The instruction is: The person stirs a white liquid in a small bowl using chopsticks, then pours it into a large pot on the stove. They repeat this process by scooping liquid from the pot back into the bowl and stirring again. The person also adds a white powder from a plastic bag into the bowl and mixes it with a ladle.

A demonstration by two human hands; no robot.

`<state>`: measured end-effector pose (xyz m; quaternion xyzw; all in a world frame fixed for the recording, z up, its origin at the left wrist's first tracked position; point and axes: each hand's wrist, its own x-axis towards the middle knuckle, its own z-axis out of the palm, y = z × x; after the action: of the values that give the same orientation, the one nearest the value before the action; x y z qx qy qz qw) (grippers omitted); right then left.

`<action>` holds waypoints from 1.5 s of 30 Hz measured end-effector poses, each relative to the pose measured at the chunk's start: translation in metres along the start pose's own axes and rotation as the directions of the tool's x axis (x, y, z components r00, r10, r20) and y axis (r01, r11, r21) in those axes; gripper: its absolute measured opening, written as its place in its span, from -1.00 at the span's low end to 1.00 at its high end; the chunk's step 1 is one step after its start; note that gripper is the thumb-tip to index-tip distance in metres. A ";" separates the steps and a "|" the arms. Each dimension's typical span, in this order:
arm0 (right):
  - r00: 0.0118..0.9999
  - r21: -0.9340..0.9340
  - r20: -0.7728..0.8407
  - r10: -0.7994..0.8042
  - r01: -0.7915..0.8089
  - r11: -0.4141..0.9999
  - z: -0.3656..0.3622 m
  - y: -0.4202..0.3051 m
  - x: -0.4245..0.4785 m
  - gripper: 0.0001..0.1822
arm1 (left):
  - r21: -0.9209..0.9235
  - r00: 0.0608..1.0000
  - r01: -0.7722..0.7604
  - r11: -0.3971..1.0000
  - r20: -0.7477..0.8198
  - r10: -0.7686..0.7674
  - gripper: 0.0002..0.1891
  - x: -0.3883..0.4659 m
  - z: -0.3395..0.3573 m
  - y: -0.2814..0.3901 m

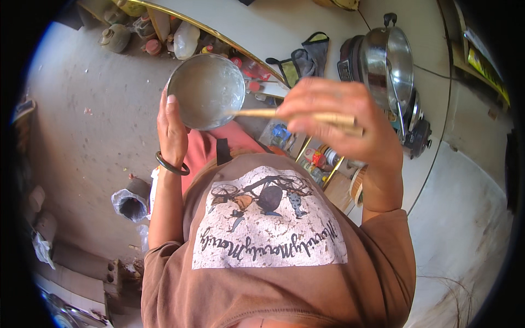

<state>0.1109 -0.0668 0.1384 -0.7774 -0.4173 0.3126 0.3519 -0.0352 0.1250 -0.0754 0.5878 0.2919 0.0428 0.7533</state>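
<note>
My left hand (174, 127), with a dark bangle at the wrist, holds a round bowl (206, 91) by its side. A pale, cloudy content, partly glossy, shows inside it. In my right hand (332, 117) is a pair of wooden chopsticks (320, 118), held nearly level. Their tips point left and lie at the bowl's lower right part; whether they touch the content cannot be told. The right hand is slightly blurred. Both hands are in front of my brown T-shirt, above the floor and the edge of a counter.
On the counter (254, 20) at the upper right are a steel pot (387, 61) on an electric cooker, and grey-green cloth items (305, 59). Below the counter's gold edge stand bottles and jars. A lined bin (133, 201) stands on the floor at the left, with hollow blocks (112, 272) lower down.
</note>
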 end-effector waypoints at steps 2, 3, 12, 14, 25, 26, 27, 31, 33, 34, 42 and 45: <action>0.994 -0.043 0.035 -0.099 0.101 0.994 0.006 0.001 0.006 -0.84 | 0.011 1.000 -0.030 0.999 -0.007 0.030 -0.41 0.001 -0.005 -0.004; 0.993 -0.071 0.049 -0.109 0.112 0.991 0.010 0.003 0.012 -0.83 | 0.014 0.999 -0.044 0.999 -0.014 0.044 -0.40 0.002 -0.007 -0.004; 0.987 -0.097 0.004 -0.160 0.160 0.982 0.014 -0.003 0.032 -0.84 | 0.031 0.995 -0.076 0.997 -0.055 0.078 -0.38 0.004 -0.019 0.007; 0.993 -0.015 0.020 -0.119 0.119 0.993 0.003 -0.006 0.023 -0.83 | 0.035 0.998 0.015 0.999 -0.055 -0.013 -0.38 0.001 -0.021 0.018; 0.989 -0.147 -0.051 -0.141 0.132 0.980 0.022 -0.019 0.022 -0.84 | 0.001 0.998 0.016 1.000 -0.065 -0.016 -0.41 0.005 -0.027 0.006; 0.990 -0.171 -0.090 -0.110 0.093 0.981 0.020 -0.015 0.024 -0.84 | -0.001 0.997 -0.018 1.000 -0.073 0.018 -0.41 0.005 -0.025 0.005; 0.988 -0.193 -0.128 -0.083 0.057 0.980 0.019 -0.010 0.025 -0.84 | -0.002 0.995 -0.053 0.999 -0.085 0.053 -0.40 0.006 -0.024 0.003; 0.983 -0.093 -0.178 -0.035 0.019 0.995 0.040 -0.029 0.015 -0.89 | -0.027 0.982 -0.055 0.998 -0.183 0.049 -0.48 0.007 -0.020 -0.002; 0.954 -0.106 -0.300 -0.030 -0.002 0.994 0.041 -0.028 0.013 -0.90 | -0.013 0.972 -0.072 0.997 -0.226 0.067 -0.49 0.008 -0.018 -0.004; 0.929 -0.078 -0.368 0.035 -0.068 0.995 0.040 -0.023 0.014 -0.90 | -0.004 0.970 -0.083 0.997 -0.232 0.079 -0.48 0.007 -0.017 -0.004; 0.901 -0.058 -0.433 0.025 -0.056 0.997 0.038 -0.017 0.019 -0.91 | -0.087 0.973 -0.098 0.991 -0.218 0.077 -0.48 0.007 -0.013 0.015; 0.901 -0.185 -0.431 -0.046 -0.038 0.982 0.029 -0.021 0.039 -0.91 | -0.064 0.974 -0.089 0.994 -0.216 0.073 -0.49 0.003 -0.009 0.025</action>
<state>0.0968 -0.0156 0.1316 -0.8564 -0.3580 0.0901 0.3609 -0.0304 0.1414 -0.0546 0.5630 0.3451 0.1469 0.7365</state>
